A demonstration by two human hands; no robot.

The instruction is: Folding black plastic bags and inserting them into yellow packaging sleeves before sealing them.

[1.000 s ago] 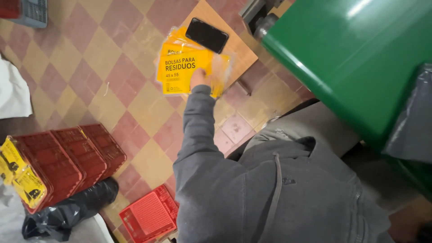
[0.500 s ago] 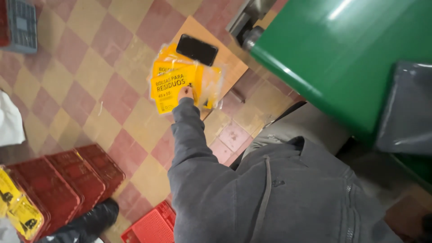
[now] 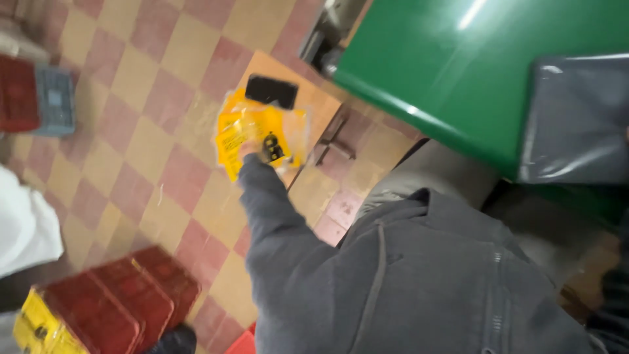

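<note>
Yellow packet point(image 3: 259, 134), long axis vertical

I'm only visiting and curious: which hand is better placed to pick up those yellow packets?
Probably the left. The left hand is stretched out and rests on the yellow packets, just below the black phone. The right hand is out of view, so nothing shows it near them.

A phone point(image 3: 271, 91) lies on bag packets point(image 3: 262, 134) atop a board point(image 3: 314, 108); crates point(image 3: 111, 301) sit on the floor point(image 3: 144, 131) lower left.
</note>
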